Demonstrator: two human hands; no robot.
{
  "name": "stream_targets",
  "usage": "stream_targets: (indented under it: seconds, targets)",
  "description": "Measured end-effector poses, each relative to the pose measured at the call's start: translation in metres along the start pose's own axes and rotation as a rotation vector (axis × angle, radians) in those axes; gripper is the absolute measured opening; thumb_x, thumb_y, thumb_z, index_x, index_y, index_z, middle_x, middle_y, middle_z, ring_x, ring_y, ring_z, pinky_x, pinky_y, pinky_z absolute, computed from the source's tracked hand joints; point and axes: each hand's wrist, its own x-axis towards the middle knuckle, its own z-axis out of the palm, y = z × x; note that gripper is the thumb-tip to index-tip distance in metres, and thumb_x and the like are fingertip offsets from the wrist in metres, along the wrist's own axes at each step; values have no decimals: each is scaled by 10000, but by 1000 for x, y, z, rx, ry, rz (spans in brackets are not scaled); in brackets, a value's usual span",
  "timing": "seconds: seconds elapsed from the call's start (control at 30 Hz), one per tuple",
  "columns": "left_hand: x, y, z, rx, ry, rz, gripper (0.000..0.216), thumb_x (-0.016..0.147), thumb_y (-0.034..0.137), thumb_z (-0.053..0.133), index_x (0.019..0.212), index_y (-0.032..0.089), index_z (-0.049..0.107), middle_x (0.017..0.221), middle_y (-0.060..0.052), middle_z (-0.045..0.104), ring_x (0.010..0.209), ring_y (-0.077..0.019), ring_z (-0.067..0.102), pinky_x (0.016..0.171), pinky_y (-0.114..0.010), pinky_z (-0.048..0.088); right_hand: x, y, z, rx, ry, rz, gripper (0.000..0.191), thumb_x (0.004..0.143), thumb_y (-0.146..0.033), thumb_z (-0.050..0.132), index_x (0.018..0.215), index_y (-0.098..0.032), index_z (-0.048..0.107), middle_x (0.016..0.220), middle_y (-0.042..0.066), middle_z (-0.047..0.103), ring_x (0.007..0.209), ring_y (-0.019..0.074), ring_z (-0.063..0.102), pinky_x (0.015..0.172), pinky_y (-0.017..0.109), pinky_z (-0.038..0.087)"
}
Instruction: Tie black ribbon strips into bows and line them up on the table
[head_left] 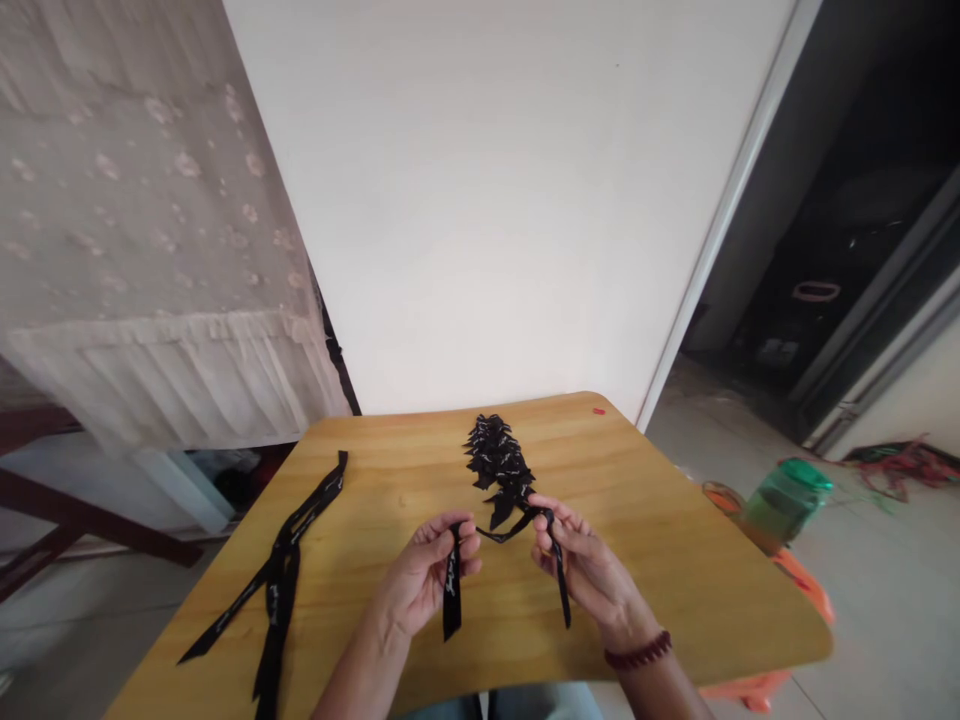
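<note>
Left hand point(431, 575), just nearside of the pile point(496, 462): fingers pinched on a black ribbon point(504, 533), one tail hanging below the grip. Right hand point(581, 560), also nearside of the pile, bracelet point(637, 652) at the wrist: fingers closed on the same ribbon, which loops at the fingertips, second tail hanging. The ribbon runs slack between the two grips, above the table point(675, 540). Whether its middle touches the pile's near end cannot be told.

Assessment: a fold or knot appears to be in hand. It would be done best with even tension from both pinches, tails matched, and the loop held off the pile so its pieces are not dragged.

Clearance: bare wood on both sides of the pile. Spare strips point(281, 570) lie well left of it, running to the table's near-left edge. A red bit point(598, 411) sits beyond and right of the pile, near the far edge. A bottle point(784, 497) stands off the table, well right of the pile.
</note>
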Motion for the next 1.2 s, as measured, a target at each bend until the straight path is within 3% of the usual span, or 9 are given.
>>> stream_targets:
  seconds: [0.7, 0.9, 1.2]
  targets:
    - [20, -5, 20, 250, 75, 195, 84, 639, 148, 646, 701, 132, 593, 621, -41, 640, 598, -147, 598, 628, -265, 439, 15, -5, 6, -159, 48, -52, 89, 680, -153, 656, 749, -171, 603, 637, -5, 624, 559, 70, 567, 552, 168, 438]
    - [27, -5, 15, 93, 205, 240, 140, 591, 124, 678, 706, 141, 601, 652, -5, 634, 604, -103, 580, 595, -206, 432, 14, -4, 1, -120, 55, -45, 210, 672, -158, 668, 874, -167, 610, 652, -8, 612, 567, 58, 550, 573, 170, 432]
    - [28, -7, 7, -55, 308, 153, 179, 565, 88, 696, 717, 125, 608, 638, -9, 640, 564, -92, 579, 546, -191, 448, 8, -1, -3, -49, 35, -5, 215, 669, -189, 677, 876, -178, 618, 629, -7, 616, 544, 72, 565, 552, 189, 444]
